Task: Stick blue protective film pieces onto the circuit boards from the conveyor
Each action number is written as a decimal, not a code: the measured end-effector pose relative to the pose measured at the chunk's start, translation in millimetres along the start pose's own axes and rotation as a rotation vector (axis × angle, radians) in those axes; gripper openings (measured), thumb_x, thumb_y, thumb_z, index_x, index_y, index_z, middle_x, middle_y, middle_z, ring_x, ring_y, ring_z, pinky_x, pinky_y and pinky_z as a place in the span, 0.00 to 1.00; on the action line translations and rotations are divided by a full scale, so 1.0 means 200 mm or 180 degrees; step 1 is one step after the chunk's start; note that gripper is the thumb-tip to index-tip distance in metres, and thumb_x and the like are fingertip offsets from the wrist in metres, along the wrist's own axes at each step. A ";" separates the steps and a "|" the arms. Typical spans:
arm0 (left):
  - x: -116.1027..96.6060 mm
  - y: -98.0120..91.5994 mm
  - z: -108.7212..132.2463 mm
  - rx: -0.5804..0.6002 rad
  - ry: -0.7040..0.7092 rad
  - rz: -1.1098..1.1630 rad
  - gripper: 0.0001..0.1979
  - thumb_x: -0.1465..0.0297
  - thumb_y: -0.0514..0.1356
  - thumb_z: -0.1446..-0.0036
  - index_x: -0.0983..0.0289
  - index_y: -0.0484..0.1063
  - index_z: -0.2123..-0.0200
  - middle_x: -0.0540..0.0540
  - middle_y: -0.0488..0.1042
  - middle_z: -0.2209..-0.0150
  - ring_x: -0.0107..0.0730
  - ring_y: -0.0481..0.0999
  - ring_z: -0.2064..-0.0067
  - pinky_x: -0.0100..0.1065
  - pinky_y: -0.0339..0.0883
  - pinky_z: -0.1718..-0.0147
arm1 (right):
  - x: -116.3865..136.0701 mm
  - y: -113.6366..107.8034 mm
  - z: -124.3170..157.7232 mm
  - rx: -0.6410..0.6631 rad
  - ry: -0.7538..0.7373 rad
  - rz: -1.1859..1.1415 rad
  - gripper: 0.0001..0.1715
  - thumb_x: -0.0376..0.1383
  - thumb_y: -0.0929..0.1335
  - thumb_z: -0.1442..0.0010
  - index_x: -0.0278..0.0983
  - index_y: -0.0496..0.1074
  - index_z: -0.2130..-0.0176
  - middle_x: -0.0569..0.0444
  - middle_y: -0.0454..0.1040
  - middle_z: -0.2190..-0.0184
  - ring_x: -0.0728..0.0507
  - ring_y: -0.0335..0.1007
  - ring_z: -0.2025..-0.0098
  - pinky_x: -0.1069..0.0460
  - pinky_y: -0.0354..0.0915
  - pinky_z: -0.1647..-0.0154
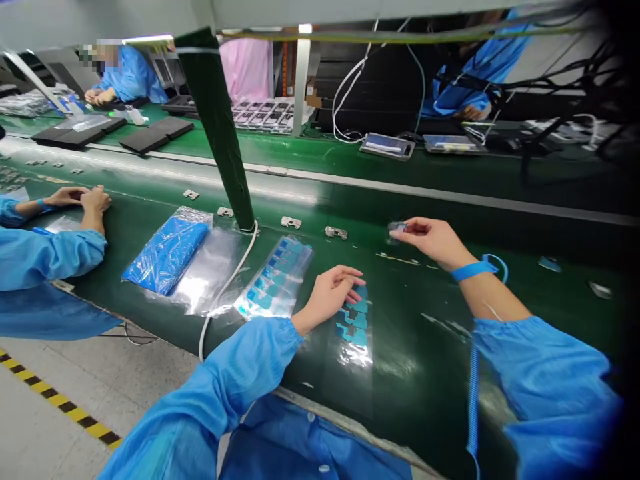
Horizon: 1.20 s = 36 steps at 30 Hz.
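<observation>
In the head view, the right hand is above the far half of the dark green counter, its grip closed at the fingertips, pinching a small, flat, silvery-grey part that is slightly blurred. A blue wrist strap circles that wrist, and a coiled blue cord hangs near the forearm.

The left hand is at the far end of a long, clear plastic sheet bearing teal cut-out pieces, which reaches toward the counter's near edge. Its fingers are partly curled, and I cannot tell whether its grip pinches a teal piece or merely rests there.

Left of this hand lies a second clear sheet with blue and teal pieces. Farther left, a bright blue bundle wrapped in clear plastic lies beside a flat transparent bag, with a white cable running over the bag to the near edge. Four small silver metal parts stand apart in a row nearer the far edge, around the foot of a dark green post. At the counter's left end, a co-worker's two hands are close together.
</observation>
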<state>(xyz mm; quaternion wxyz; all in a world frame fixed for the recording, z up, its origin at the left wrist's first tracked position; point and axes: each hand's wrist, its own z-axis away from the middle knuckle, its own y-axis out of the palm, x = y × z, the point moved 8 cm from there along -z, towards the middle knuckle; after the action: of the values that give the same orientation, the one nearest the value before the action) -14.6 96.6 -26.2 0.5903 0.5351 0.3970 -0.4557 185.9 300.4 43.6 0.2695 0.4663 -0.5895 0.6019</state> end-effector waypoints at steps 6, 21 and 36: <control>-0.09 0.03 0.03 0.0008 0.0686 0.0341 0.32 0.54 0.59 0.21 0.53 0.61 0.20 0.56 0.59 0.17 0.40 0.65 0.19 0.40 0.64 0.23 | 0.12 0.50 0.52 0.0804 0.0936 -0.2217 0.30 0.53 0.89 0.52 0.40 0.78 0.64 0.52 0.85 0.61 0.44 0.85 0.59 0.48 0.83 0.50; 0.05 0.04 0.02 0.0143 -0.0653 0.0569 0.10 0.70 0.57 0.21 0.63 0.67 0.41 0.55 0.85 0.59 0.29 0.86 0.64 0.37 0.81 0.54 | 0.11 0.47 1.26 0.1204 -0.1710 0.1994 0.29 0.45 0.71 0.21 0.39 0.73 0.27 0.38 0.74 0.26 0.26 0.68 0.23 0.29 0.71 0.30; 0.08 0.04 0.00 0.0221 -0.0553 0.0076 0.11 0.72 0.61 0.25 0.64 0.73 0.43 0.54 0.85 0.63 0.30 0.87 0.66 0.36 0.84 0.57 | 0.49 0.30 1.37 0.0737 -0.2838 0.1897 0.19 0.27 0.71 0.25 0.49 0.84 0.46 0.50 0.89 0.43 0.36 0.86 0.44 0.38 0.77 0.47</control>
<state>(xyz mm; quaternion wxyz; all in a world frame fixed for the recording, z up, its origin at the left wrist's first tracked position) -2.9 94.4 -38.3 0.6091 0.5183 0.3219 -0.5068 158.7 5.4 66.5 -0.2417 0.5157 -0.6831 0.4572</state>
